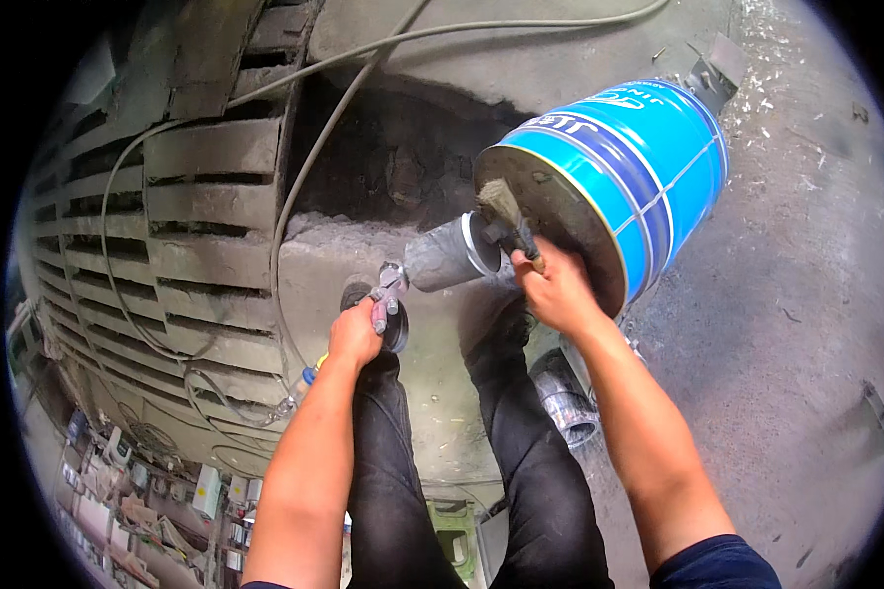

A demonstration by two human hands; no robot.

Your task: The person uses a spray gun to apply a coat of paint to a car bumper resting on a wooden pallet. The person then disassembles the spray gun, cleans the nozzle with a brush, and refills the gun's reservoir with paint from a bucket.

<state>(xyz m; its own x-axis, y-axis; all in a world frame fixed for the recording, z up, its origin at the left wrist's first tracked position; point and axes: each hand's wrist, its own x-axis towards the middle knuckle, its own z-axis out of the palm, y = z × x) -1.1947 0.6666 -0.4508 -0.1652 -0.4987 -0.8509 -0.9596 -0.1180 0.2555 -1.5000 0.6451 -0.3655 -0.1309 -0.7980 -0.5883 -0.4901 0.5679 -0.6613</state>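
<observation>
My left hand [356, 334] is closed around a pinkish-handled metal tool [390, 287] that looks like pliers or a clamp. Its head meets the closed end of a grey cylinder [444, 257], whose pale-rimmed end faces right. My right hand [560, 287] grips the handle of a paintbrush [502, 202], its bristles pointing up and left. The brush is close to the cylinder's rim, in front of the dark round end of a blue drum [648, 157]. That drum lies tilted on its side, with white lettering and a dark blue band. Whether the brush touches the cylinder, I cannot tell.
A dusty slatted structure [206, 206] fills the left. Pale hoses [314, 162] run over it and past a dark hollow [403, 147]. Beside my right leg stands another grey cylinder [566, 398]. A metal bar [881, 414] lies on the dusty floor [756, 344]; clutter sits lower left.
</observation>
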